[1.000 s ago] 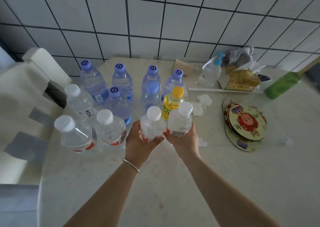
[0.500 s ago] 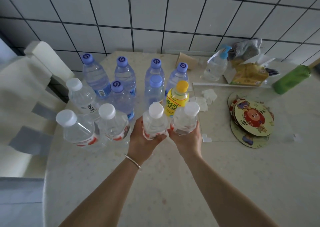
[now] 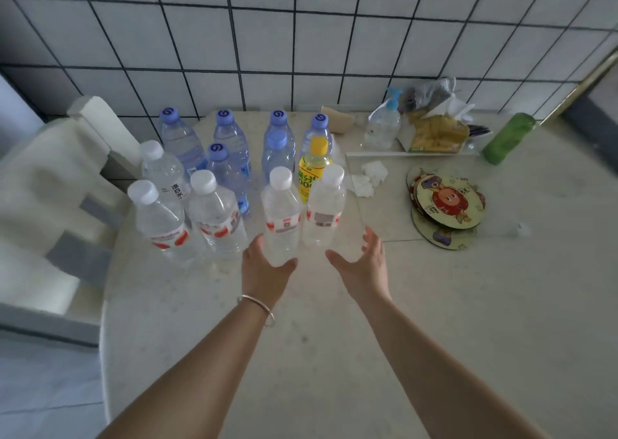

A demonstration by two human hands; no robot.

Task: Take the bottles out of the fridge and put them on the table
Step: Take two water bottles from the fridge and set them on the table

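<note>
Pale speckled stone table [image 3: 334, 355] against a white tiled wall [image 3: 301, 37] with dark grout; white chair [image 3: 60, 184] with grey patches at the table's left edge. Bottles stand upright in a cluster on the far-left part of the table: six clear bottles with blue-purple caps [image 3: 230, 137] at the back, three clear white-capped bottles [image 3: 214, 214] at front left, two of them with red-and-white labels, one yellow-capped bottle with a yellow label [image 3: 312, 171] behind the front pair. Front pair, side by side and almost touching: clear white-capped bottle with a red label [image 3: 281, 214] and clear white-capped bottle with a grey label [image 3: 323, 211], both standing on the table. Left hand [image 3: 266, 268], thin bracelet [image 3: 259, 308] at the wrist, curls round the base of the red-label bottle. Right hand [image 3: 363, 264] is spread, fingers relaxed, just beside the grey-label bottle and not touching it. Right side of table: stack of round cartoon-printed mats [image 3: 446, 211], green cylindrical bottle [image 3: 506, 137], yellow packet [image 3: 434, 134] with white tissue, clear pump bottle with blue nozzle [image 3: 383, 124], crumpled white tissue pieces [image 3: 368, 177]
</note>
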